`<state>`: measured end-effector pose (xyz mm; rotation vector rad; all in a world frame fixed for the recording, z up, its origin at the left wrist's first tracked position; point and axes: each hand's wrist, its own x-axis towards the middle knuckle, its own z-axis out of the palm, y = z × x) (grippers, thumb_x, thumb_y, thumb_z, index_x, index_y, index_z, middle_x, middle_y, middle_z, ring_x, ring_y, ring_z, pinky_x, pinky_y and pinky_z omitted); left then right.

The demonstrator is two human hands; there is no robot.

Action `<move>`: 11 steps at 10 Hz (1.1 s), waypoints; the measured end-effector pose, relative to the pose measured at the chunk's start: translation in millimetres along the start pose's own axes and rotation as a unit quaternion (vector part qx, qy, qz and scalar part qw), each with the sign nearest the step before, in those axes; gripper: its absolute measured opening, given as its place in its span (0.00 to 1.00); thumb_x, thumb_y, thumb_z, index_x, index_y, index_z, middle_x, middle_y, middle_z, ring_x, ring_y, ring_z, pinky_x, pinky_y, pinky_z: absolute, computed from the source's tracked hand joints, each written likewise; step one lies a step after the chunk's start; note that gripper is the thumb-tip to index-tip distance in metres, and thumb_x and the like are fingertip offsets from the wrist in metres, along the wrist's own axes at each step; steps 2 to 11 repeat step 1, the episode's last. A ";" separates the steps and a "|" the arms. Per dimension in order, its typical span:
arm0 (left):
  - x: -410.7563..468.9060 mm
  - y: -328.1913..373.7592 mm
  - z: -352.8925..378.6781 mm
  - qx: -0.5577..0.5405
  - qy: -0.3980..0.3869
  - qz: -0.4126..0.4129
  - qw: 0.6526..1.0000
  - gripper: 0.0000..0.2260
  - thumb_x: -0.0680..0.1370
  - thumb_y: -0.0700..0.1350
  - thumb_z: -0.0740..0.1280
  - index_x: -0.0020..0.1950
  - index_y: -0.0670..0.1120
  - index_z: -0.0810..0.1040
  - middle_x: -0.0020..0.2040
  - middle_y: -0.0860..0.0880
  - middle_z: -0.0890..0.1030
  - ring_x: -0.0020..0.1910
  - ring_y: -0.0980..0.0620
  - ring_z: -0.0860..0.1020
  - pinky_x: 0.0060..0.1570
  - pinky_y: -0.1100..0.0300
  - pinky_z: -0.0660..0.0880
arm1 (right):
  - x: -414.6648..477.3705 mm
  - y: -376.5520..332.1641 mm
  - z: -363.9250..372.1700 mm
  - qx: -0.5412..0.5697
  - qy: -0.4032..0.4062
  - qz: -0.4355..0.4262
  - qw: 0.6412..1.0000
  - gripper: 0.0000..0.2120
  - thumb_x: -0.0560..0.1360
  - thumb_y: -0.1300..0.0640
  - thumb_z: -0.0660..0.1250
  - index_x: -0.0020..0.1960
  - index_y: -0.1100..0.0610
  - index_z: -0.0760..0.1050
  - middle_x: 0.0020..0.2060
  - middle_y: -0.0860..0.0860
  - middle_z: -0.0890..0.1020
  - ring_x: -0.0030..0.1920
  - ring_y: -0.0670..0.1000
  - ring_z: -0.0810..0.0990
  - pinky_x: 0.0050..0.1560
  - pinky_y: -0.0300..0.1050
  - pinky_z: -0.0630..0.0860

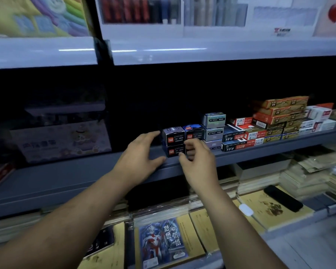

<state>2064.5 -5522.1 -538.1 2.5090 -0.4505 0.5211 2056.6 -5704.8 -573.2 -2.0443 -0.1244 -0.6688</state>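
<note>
mid-frame, grey shelf (260, 150) — a cluster of small dark boxes (174, 135) stacked two high near its front edge. left hand (142, 155) sits just left of the stack, fingers straight and spread, forefinger tip at the upper box, thumb low by the shelf lip; it grips nothing. right hand (197, 158) in front of the stack's right side, fingers loosely curled — whether they pinch a box, cannot tell. right of centre: grey-green boxes (214, 119), then orange packs (279, 111) piled higher. lower frame: yellow notebooks (268, 212), a black case (283, 199) lying on them.
</note>
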 end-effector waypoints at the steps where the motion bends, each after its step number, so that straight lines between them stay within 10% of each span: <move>1: -23.3 2.3 -29.4 0.074 -0.022 0.010 0.997 0.34 0.76 0.56 0.73 0.78 0.54 0.63 0.75 0.52 0.69 0.72 0.49 0.69 0.70 0.50 0.69 | -6.9 -27.2 -16.5 -0.121 -0.061 -0.043 0.990 0.21 0.79 0.56 0.70 0.70 0.53 0.72 0.66 0.51 0.75 0.64 0.53 0.74 0.60 0.49 0.75; 11: -23.3 2.3 -29.4 0.074 -0.022 0.010 0.997 0.34 0.76 0.56 0.73 0.78 0.54 0.63 0.75 0.52 0.69 0.72 0.49 0.69 0.70 0.50 0.69 | -6.9 -27.2 -16.5 -0.121 -0.061 -0.043 0.990 0.21 0.79 0.56 0.70 0.70 0.53 0.72 0.66 0.51 0.75 0.64 0.53 0.74 0.60 0.49 0.75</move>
